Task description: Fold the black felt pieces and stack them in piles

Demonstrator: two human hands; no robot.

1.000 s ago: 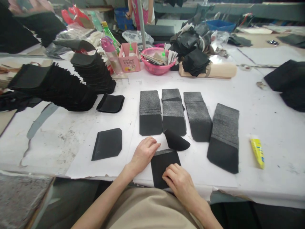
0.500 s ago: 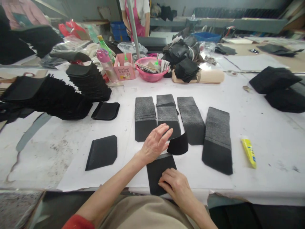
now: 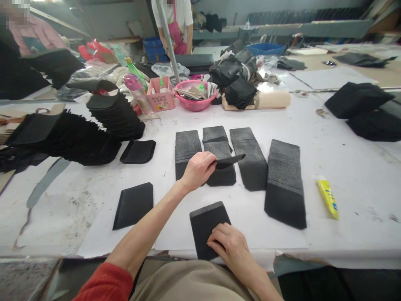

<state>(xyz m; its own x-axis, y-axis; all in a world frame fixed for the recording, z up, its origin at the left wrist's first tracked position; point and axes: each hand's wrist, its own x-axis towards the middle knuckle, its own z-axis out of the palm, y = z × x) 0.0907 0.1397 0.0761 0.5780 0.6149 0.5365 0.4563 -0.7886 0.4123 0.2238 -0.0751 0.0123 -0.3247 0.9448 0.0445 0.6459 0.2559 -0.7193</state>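
My left hand [image 3: 198, 169] pinches a thin black piece [image 3: 230, 160] and holds it flat above the second of several fanned rows of dark grey pieces [image 3: 219, 156]. My right hand [image 3: 226, 243] presses with curled fingers on a black square piece [image 3: 205, 223] lying on the white sheet [image 3: 250, 217] at the table's near edge. A single black pointed piece [image 3: 133, 205] lies to the left of it.
Big stacks of black pieces [image 3: 62, 133] fill the left side, more [image 3: 363, 108] lie at the right. A yellow glue tube [image 3: 328, 196] lies on the right. A pink bowl [image 3: 194, 95], pink box [image 3: 160, 93], bottles and a beige roll [image 3: 266, 100] stand behind. People stand at the far tables.
My left hand rose from beside the square piece, took the curled black piece and carried it forward over the grey rows. My right hand stayed on the square piece.
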